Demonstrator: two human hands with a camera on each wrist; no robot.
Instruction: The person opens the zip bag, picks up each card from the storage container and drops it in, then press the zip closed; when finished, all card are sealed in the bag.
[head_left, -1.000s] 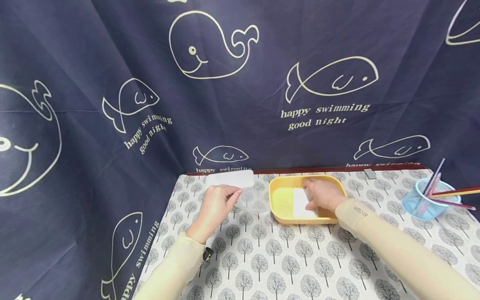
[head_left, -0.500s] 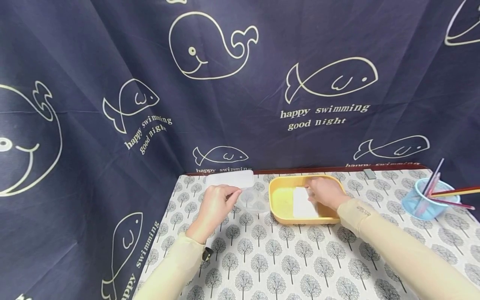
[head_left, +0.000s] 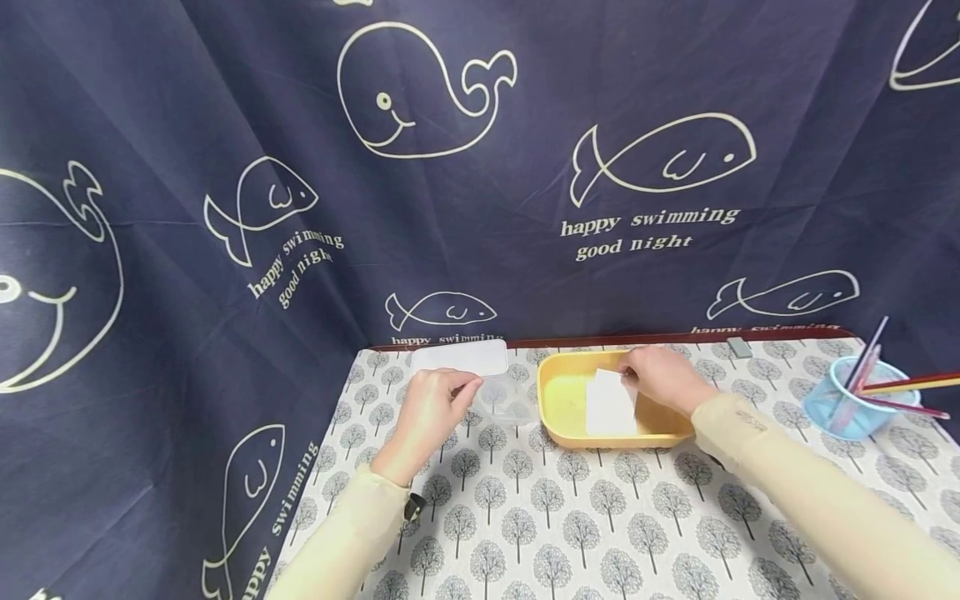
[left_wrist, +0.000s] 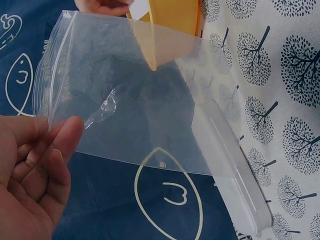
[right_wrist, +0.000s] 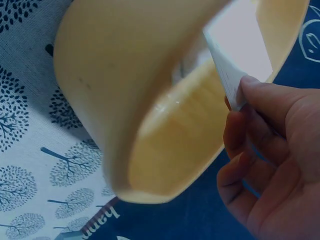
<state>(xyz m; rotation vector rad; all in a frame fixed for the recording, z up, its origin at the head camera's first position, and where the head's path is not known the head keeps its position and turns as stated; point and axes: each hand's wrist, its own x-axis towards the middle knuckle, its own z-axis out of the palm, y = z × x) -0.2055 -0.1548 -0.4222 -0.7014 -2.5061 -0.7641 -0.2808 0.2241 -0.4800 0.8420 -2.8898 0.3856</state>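
Observation:
My left hand (head_left: 435, 417) pinches the zip edge of a clear zip bag (left_wrist: 130, 90) between thumb and forefinger. The bag hangs flat and looks empty in the left wrist view. My right hand (head_left: 663, 379) is over the right part of a yellow basin (head_left: 562, 400). Its thumb and fingers pinch the edge of a thin stack of white paper (right_wrist: 242, 42), whose layered side shows in the right wrist view. In the head view white paper (head_left: 610, 412) lies in the basin below the fingers, tilted at its upper end.
A white flat box (head_left: 460, 358) lies at the table's back left, behind the bag. A grey eraser-like block (head_left: 739, 347) sits at the back edge. On the right stands a blue cup (head_left: 847, 408) with several pencils. A dark curtain (head_left: 450, 225) hangs behind.
My right hand has drawn up and to the right from spread over the paper to gripping its edge, and the paper's upper end has risen. The left hand has stayed nearly still.

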